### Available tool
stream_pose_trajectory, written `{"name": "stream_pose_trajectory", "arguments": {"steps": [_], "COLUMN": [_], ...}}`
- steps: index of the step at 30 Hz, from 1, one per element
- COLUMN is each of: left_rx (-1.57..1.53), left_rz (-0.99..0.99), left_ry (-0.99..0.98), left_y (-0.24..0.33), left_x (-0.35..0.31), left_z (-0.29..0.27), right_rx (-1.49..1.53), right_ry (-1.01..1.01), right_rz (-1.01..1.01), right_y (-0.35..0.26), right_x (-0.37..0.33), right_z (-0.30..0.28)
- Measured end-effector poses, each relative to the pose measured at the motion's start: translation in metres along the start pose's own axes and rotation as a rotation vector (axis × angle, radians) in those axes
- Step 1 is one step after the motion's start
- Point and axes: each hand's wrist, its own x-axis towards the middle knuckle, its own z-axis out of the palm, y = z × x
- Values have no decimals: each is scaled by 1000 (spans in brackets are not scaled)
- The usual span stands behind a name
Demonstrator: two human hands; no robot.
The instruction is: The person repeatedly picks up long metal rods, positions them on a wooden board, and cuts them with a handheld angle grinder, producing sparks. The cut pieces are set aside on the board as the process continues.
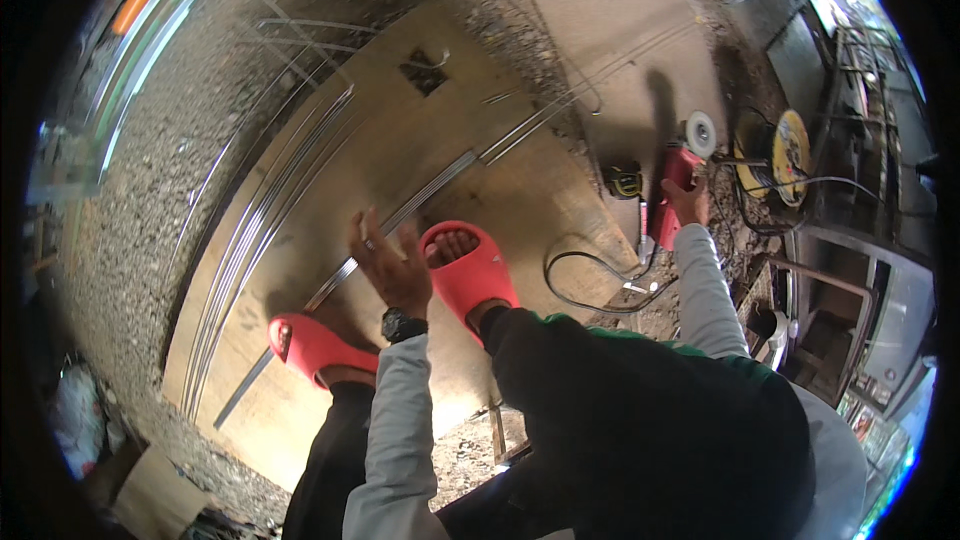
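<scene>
Red casing marks the angle grinder (680, 170), which lies off to the right, well apart from the left hand (396, 275) and directly in the grasp of the right hand (688, 204). That right hand is curled around the body, thumb on one side and fingers on the other, with the pale disc (701, 133) just beyond it. The left hand is open, its fingers spread, with nothing seen in its grip; it hovers over or rests near the thin metal strips (440, 182), and whether it touches them cannot be told. These strips run diagonally across the wooden board (545, 225), between the two red slippers (476, 275), the left slipper covering a stretch of them. More long strips (268, 208) lie along the board's left side. Beside the grinder sits a yellow-and-black tape measure (624, 181), and a black cable (548, 275) loops over the board's right corner.
</scene>
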Motion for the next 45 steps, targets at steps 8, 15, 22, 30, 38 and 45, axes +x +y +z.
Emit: {"name": "stream_pose_trajectory", "arguments": {"steps": [8, 15, 22, 30, 38, 45], "left_rx": [35, -90, 40, -185, -270, 16], "left_rz": [24, 112, 227, 343, -118, -250], "left_ry": [68, 42, 0, -81, -500, -393], "left_y": [-10, -14, -9, 156, 65, -95], "left_x": [19, 60, 113, 73, 70, 52], "left_z": [-19, -20, -56, 25, -37, -149], "right_rx": [336, -290, -350, 174, 121, -12], "right_ry": [222, -48, -239, -430, -592, -618], "right_rz": [-473, -1047, -1505, -1641, -1324, -1381], "right_y": [-115, -240, -269, -289, -280, -218], "right_x": [-58, 35, 108, -10, 19, 192], "right_z": [-29, 13, 13, -25, -3, 12]}}
